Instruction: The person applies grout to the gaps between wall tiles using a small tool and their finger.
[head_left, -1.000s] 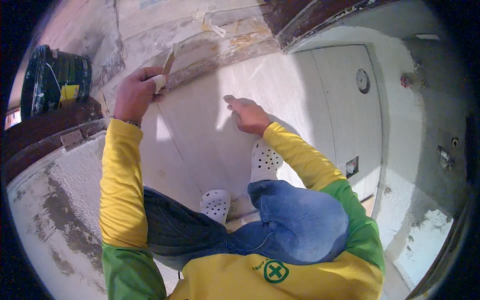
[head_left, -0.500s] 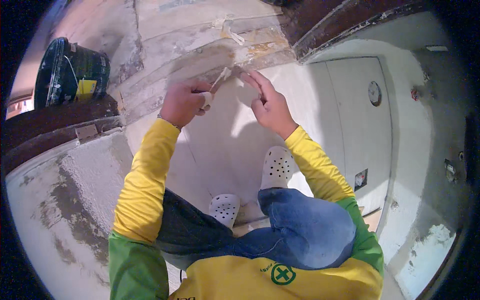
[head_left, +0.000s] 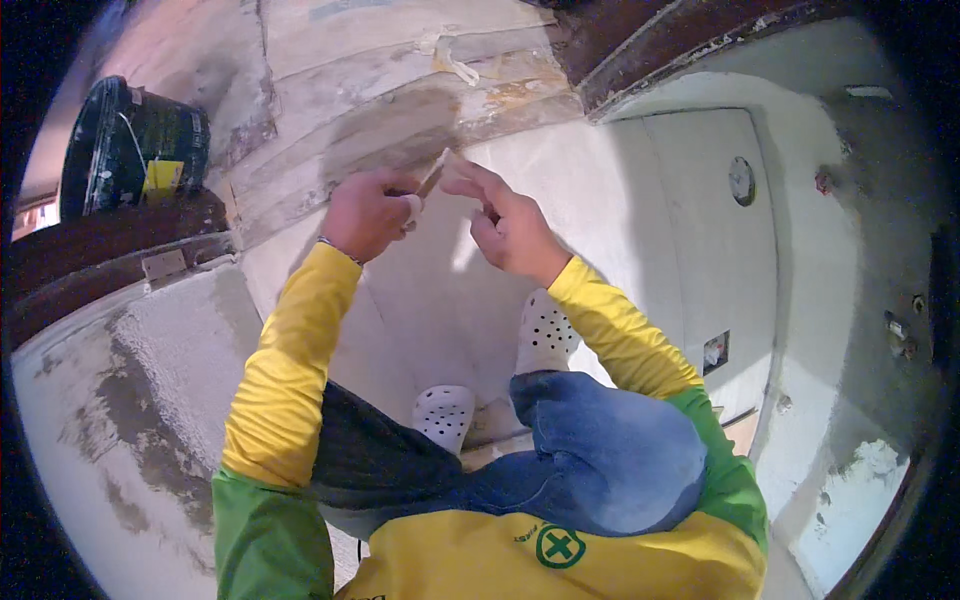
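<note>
On the pale floor [head_left: 640, 200], at 12 o'clock from your white clogs [head_left: 545, 335], you squat beside the worn strip of old surface [head_left: 400, 110]; the dark bucket [head_left: 130, 150] stands well apart at 10 o'clock. Your left hand [head_left: 365, 212] is closed around the handle of a small scraper [head_left: 435, 175], and your right hand [head_left: 510, 225] pinches its blade tip with narrow fingers. It seems you are cleaning the blade. Next, I think, you need a light, careful pull along the edge.
</note>
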